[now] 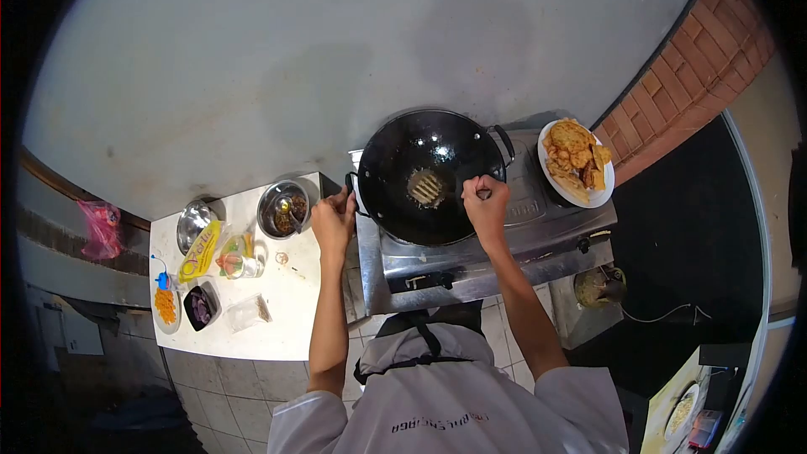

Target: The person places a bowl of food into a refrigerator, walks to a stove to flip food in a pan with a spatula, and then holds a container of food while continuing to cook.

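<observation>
Wok (397, 166), one, black, two loop handles: centre of the frame, on the steel stove (538, 242). Inner wall shiny, apparently oiled.

Slotted piece (426, 188), one: in the bottom of the wok, with liquid around it; a turner head by its look. Judged light, stiff and slippery; best held by its far end, away from the hot metal.

Left hand (334, 214): left of the wok, fingers curled at the left handle (350, 177); whether they close around it cannot be told.

Right hand (486, 202): over the wok's right side, curled into a fist on a dark handle end (483, 194); its link to the slotted piece is not visible.

Wok, handling: judged heavy, rigid, likely hot, apt to slop or rock if tugged; take hold at both loops. Right handle (508, 145): upper right of the wok, no hand on it.

Edges: wall (252, 101) close behind the wok, top of frame; plate (598, 198) of fried food (570, 145) near on the right; stove front below; bench (290, 311) at lower left, steel bowl (265, 208) near the left hand.

Open room: above the wok's mouth, between the hands, and toward the wearer.
</observation>
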### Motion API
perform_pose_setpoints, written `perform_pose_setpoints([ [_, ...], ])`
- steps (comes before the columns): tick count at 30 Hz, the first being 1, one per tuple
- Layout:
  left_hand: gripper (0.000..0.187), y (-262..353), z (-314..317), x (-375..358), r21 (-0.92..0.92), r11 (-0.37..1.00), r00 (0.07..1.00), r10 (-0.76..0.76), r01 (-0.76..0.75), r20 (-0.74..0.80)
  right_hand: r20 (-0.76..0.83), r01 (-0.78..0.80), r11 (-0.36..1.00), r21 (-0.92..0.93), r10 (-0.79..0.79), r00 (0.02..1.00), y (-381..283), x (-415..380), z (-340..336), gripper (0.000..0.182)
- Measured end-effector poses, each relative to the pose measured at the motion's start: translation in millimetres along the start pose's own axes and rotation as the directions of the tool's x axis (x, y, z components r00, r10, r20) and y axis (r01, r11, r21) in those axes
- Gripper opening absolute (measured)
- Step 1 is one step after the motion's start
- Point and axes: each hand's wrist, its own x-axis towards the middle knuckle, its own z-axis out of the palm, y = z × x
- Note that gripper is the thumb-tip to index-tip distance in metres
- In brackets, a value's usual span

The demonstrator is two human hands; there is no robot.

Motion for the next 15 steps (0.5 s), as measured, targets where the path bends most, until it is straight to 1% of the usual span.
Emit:
perform_pose_setpoints([
  [1, 0.024, 0, -1, 1, -0.010, 1.000, 1.000, -0.007, 0.007, 0.002, 0.011, 0.034, 0.999, -0.015, -0.033, 0.999, 3, 1, 0, 0.025],
  [5, 0.024, -2, 1, 2, 0.009, 1.000, 1.000, -0.008, 0.008, 0.005, 0.000, 0.008, 0.997, -0.071, -0.008, 1.000, -2, 4, 0, 0.026],
  [7, 0.024, -4, 2, 1, 0.019, 0.999, 0.999, 0.027, -0.027, -0.018, -0.029, -0.031, 0.999, 0.033, 0.032, 0.999, -4, 7, 5, 0.028],
  [11, 0.024, -7, 2, 2, -0.014, 1.000, 1.000, 0.003, -0.003, -0.011, -0.001, 0.008, 1.000, 0.029, -0.008, 1.000, -9, 7, 2, 0.030],
  [13, 0.023, -8, 2, 3, -0.022, 1.000, 1.000, 0.022, -0.022, -0.009, 0.042, -0.001, 0.990, -0.140, 0.007, 0.999, -3, 10, -5, 0.028],
  [14, 0.023, -7, 1, 3, -0.021, 1.000, 1.000, 0.021, -0.021, -0.011, 0.044, 0.001, 0.990, -0.139, 0.005, 0.999, -9, 12, -5, 0.028],
  [15, 0.024, -6, 1, 2, -0.020, 1.000, 1.000, 0.009, -0.009, -0.003, 0.034, -0.039, 0.995, -0.091, 0.042, 0.999, -17, 13, -6, 0.027],
])
